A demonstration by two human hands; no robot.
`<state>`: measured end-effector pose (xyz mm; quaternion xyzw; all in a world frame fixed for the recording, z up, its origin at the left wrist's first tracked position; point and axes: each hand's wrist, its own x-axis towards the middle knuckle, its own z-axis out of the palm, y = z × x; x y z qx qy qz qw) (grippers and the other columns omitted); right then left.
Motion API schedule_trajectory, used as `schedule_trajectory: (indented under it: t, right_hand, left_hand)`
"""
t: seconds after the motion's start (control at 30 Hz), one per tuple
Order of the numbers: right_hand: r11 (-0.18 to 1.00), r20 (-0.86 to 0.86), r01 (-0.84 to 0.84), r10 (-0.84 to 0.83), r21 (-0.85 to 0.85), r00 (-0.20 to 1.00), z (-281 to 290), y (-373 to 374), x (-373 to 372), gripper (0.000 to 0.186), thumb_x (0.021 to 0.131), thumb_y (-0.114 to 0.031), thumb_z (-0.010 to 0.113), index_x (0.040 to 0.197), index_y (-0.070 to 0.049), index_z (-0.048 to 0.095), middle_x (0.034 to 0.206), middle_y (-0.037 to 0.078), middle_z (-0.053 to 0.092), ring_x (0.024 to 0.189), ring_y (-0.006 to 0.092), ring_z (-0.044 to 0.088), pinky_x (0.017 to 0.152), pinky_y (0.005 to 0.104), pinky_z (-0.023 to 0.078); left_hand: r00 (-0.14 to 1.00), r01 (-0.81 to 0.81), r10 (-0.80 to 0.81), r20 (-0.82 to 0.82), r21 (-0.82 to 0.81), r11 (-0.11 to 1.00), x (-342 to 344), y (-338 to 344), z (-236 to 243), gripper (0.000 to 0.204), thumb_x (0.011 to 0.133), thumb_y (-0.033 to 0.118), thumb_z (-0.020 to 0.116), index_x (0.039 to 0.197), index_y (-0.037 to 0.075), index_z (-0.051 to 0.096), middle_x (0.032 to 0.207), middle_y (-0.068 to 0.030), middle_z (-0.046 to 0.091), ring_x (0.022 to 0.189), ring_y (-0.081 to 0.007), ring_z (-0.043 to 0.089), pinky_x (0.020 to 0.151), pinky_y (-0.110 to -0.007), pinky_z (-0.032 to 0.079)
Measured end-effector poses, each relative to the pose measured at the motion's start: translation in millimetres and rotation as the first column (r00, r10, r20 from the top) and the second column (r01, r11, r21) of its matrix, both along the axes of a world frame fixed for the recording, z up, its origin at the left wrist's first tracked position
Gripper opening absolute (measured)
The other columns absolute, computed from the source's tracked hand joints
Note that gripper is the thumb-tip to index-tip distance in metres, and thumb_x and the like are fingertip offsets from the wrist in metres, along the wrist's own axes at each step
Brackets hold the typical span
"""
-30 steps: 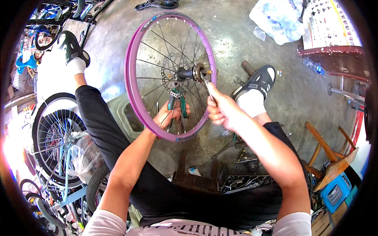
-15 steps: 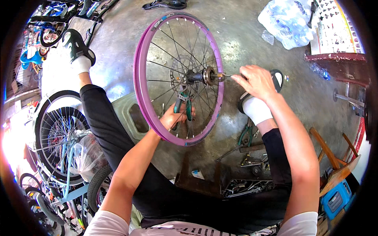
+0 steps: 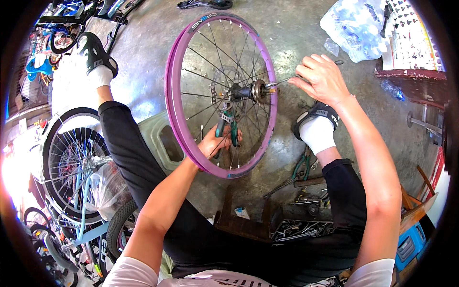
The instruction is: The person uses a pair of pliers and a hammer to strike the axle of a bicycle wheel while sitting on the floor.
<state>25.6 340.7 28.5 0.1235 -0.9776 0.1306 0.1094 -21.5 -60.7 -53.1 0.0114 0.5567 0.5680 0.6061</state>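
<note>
A purple bicycle wheel rim (image 3: 173, 91) with black spokes stands on edge before me, tireless. My left hand (image 3: 210, 144) is closed around green-and-black-handled pliers (image 3: 234, 133), behind some spokes. The pliers' jaws are up against the hub area, beside the disc rotor (image 3: 213, 93); their exact grip cannot be made out. To the right, my right hand (image 3: 324, 80) is closed on a slim metal wrench (image 3: 287, 80). One end of the wrench meets the axle end of the hub (image 3: 243, 91); its other end sticks out past my fingers.
A pale green plastic stool (image 3: 155, 134) is behind the wheel's lower left. Another pair of green-handled pliers (image 3: 301, 166) lies on the floor by my right foot. Nearer are a tray of wrenches (image 3: 301, 228) and loose tools. Bicycles (image 3: 79, 162) crowd the left side.
My right hand has moved right and slightly up, and more of the wrench now shows. The wheel, with my left hand and pliers, has shifted slightly right in view.
</note>
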Motion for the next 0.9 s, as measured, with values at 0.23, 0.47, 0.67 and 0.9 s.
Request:
schedule_trajectory:
  t: [0.23, 0.47, 0.67, 0.9]
  right_hand:
    - [0.999, -0.013, -0.045, 0.045, 0.028, 0.999, 6, -7, -6, 0.036, 0.088, -0.042, 0.077, 0.08, -0.012, 0.058, 0.08, 0.004, 0.054, 0.082, 0.0263, 0.059, 0.071, 0.0408, 0.046]
    - [0.996, -0.004, -0.083, 0.083, 0.029, 0.997, 12, -7, -9, 0.035, 0.088, -0.042, 0.077, 0.082, -0.012, 0.06, 0.081, 0.004, 0.054, 0.082, 0.0262, 0.058, 0.072, 0.0409, 0.045]
    - [0.997, -0.006, -0.074, 0.074, 0.022, 0.997, 10, -8, -8, 0.035, 0.089, -0.041, 0.076, 0.081, -0.011, 0.06, 0.08, 0.005, 0.054, 0.082, 0.027, 0.058, 0.072, 0.0415, 0.046]
    - [0.999, 0.048, -0.035, 0.036, -0.029, 0.998, 0, -10, 2, 0.039, 0.093, -0.038, 0.073, 0.075, -0.009, 0.054, 0.072, 0.007, 0.054, 0.072, 0.0305, 0.06, 0.066, 0.044, 0.047]
  left_hand:
    - [0.999, -0.014, 0.015, -0.029, 0.023, 1.0, 1, 1, 6, 0.068, 0.094, 0.023, 0.064, 0.158, 0.008, 0.043, 0.13, -0.0071, 0.068, 0.119, -0.0195, 0.067, 0.074, -0.026, 0.046]
    - [0.999, -0.02, 0.019, -0.026, -0.012, 1.0, 3, 2, 3, 0.061, 0.1, 0.025, 0.061, 0.156, 0.007, 0.045, 0.131, -0.0082, 0.068, 0.118, -0.0186, 0.068, 0.072, -0.027, 0.046]
    - [0.994, -0.02, 0.018, -0.105, -0.021, 1.0, 9, -3, -7, 0.047, 0.106, 0.034, 0.054, 0.147, 0.009, 0.052, 0.132, -0.0104, 0.068, 0.118, -0.0211, 0.069, 0.07, -0.028, 0.047]
    - [0.996, -0.084, 0.083, 0.03, 0.041, 0.996, 4, -6, -19, 0.048, 0.102, 0.021, 0.061, 0.146, 0.006, 0.051, 0.134, -0.0123, 0.067, 0.121, -0.0253, 0.068, 0.072, -0.029, 0.049]
